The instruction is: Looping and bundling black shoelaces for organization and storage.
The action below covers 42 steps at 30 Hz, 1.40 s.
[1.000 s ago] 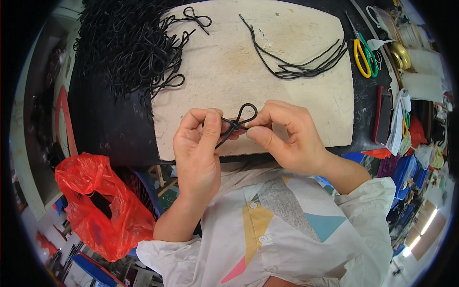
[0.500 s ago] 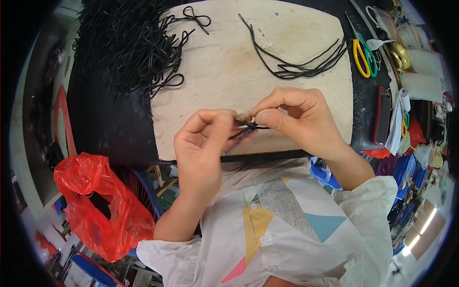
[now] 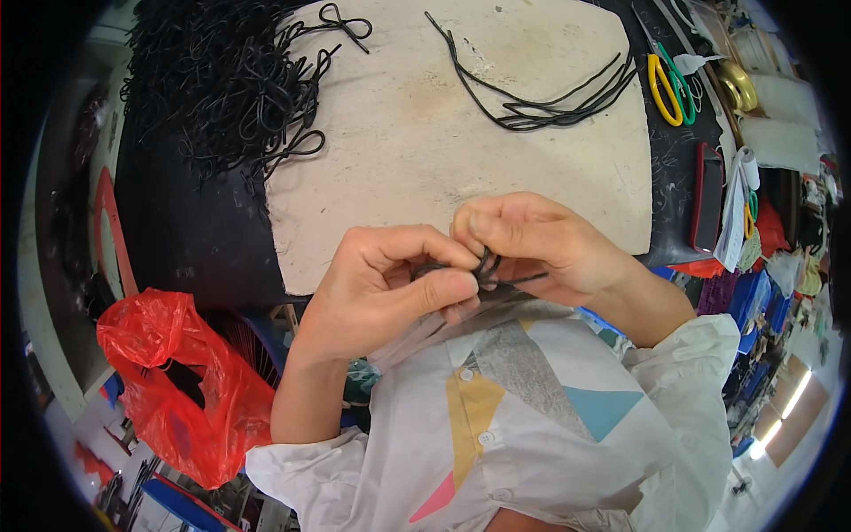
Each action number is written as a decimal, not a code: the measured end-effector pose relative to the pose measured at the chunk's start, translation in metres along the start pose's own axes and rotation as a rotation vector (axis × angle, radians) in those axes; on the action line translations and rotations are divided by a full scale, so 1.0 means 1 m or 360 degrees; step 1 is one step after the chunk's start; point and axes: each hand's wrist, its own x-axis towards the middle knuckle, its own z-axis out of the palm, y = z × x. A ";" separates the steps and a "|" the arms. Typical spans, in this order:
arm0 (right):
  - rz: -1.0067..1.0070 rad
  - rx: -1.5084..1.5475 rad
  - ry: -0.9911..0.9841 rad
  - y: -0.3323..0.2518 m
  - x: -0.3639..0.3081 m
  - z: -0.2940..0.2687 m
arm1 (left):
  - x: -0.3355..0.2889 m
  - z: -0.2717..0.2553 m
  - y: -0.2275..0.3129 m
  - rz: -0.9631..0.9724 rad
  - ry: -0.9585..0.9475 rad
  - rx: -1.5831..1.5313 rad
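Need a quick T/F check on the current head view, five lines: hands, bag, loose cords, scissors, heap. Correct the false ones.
1. The left hand and right hand both grip one black cord. True.
2. The red plastic bag is on the person's right. False: the red plastic bag is on the person's left.
3. Loose cords lie on the pale board. True.
4. The scissors lie in the middle of the pale board. False: the scissors are off it, to its right.
5. A tangled heap of black cords sits at the upper left, apart from the loose cords. True.
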 end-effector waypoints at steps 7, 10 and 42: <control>-0.0754 -0.0640 0.0514 0.010 0.002 -0.002 | 0.002 0.002 -0.010 0.0139 0.0441 -0.0204; -0.0715 -0.0842 0.0500 0.010 0.001 -0.004 | 0.002 0.002 -0.013 0.0134 0.0472 -0.0216; -0.0400 -0.0499 0.0572 0.003 0.005 0.006 | -0.001 0.012 -0.023 0.0398 0.0657 0.0045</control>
